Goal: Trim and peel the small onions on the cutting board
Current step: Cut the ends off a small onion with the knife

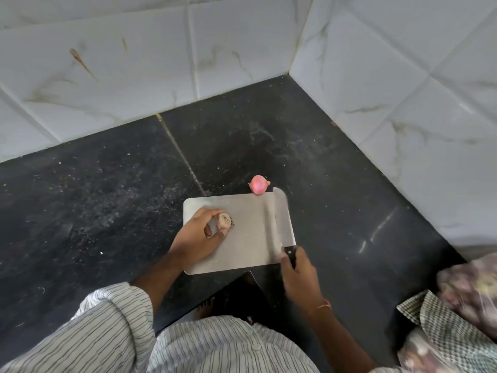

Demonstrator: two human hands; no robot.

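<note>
A steel cutting board [242, 249] lies on the black counter in front of me. My left hand [199, 238] pinches a small onion [224, 221] against the board's left part, its root end facing up. My right hand [298, 270] grips the black handle of a wide cleaver [281, 216], whose blade stands over the board's right side, blurred. A second small pink onion [259, 184] sits at the board's far edge, near the blade tip.
White marbled wall tiles [403, 90] close the counter at the back and right, meeting in a corner. A bag of onions [468, 286] and a checked cloth [430, 319] lie at the right edge. The black counter [107, 197] spreads to the left.
</note>
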